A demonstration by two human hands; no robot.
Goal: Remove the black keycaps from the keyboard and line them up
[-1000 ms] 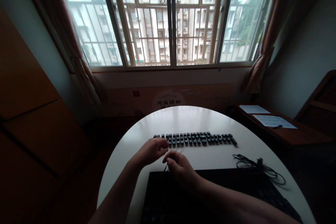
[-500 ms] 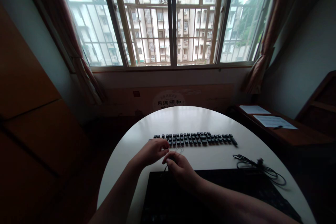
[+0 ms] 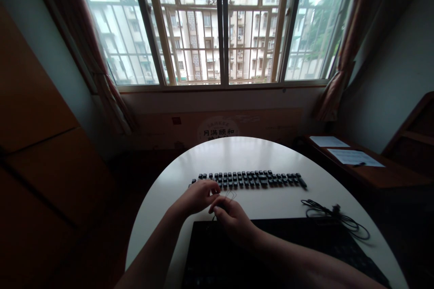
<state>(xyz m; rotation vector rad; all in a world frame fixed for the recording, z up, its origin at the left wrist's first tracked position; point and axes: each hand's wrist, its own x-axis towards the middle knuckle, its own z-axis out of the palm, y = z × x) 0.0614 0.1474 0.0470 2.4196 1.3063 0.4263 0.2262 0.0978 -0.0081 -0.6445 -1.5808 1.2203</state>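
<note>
My right hand [image 3: 233, 216] is closed around a wire keycap puller [image 3: 232, 196], whose thin loops stick out past the fingers on the far side. Just left of it, my left hand [image 3: 204, 196] has its fingers curled together near the right fingertips; whatever they pinch is hidden. Beyond both hands, loose black keycaps [image 3: 262, 180] stand in rows on the white round table [image 3: 162, 216]. Below my hands lies a black keyboard [image 3: 217, 257], its surface too dark to make out and partly covered by my right forearm.
A coiled black cable [image 3: 342, 219] rests on the table's right side, by the keyboard's far corner. To the right, a low brown table [image 3: 400, 176] bears paper sheets [image 3: 356, 157] and a pen [image 3: 360, 164]. A barred window [image 3: 222, 27] faces me.
My left hand has shifted very slightly, its fingertips now a touch closer to the right hand. The right hand, keycap rows and keyboard look the same.
</note>
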